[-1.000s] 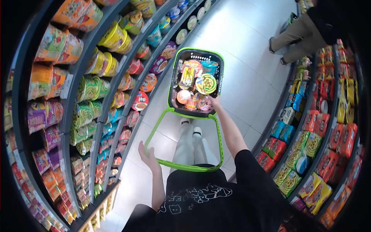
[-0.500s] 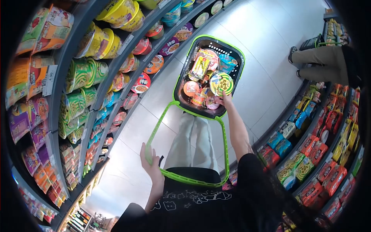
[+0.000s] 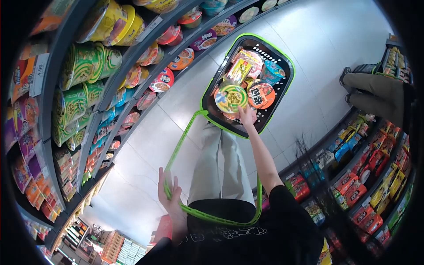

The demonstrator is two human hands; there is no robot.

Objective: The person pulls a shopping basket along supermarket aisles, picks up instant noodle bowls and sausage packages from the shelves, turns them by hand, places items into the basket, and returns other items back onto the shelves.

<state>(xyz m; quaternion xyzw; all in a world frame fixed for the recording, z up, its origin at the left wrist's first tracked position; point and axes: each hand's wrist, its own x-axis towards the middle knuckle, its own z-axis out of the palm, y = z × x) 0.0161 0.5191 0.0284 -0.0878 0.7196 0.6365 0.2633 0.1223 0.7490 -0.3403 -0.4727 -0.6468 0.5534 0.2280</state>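
My right hand (image 3: 247, 116) grips the near edge of a green-and-yellow instant noodle bowl (image 3: 231, 98), over the near left of a black shopping basket (image 3: 290, 66) with a green rim. Beside that bowl, to the right, is an orange noodle bowl (image 3: 261, 94) with a dark label. Farther in the basket lie a yellow packet (image 3: 240, 70) and a blue noodle cup (image 3: 273, 72). Things under the held bowl are mostly hidden. My left hand (image 3: 173, 204) has its fingers stretched out and touches the green basket handle (image 3: 181, 143), which loops toward my waist.
Shelves of noodle bowls and packets (image 3: 79, 106) rise on the left. Lower shelves with red packs (image 3: 367, 221) run along the right. Another person's legs (image 3: 373, 90) stand at the far right, beside a dark basket (image 3: 367, 68). Pale tiled floor (image 3: 304, 110) lies between.
My right hand has moved the green-and-yellow noodle bowl from the right side of the basket to the left. The orange bowl now shows on the right. The view has shifted slightly.
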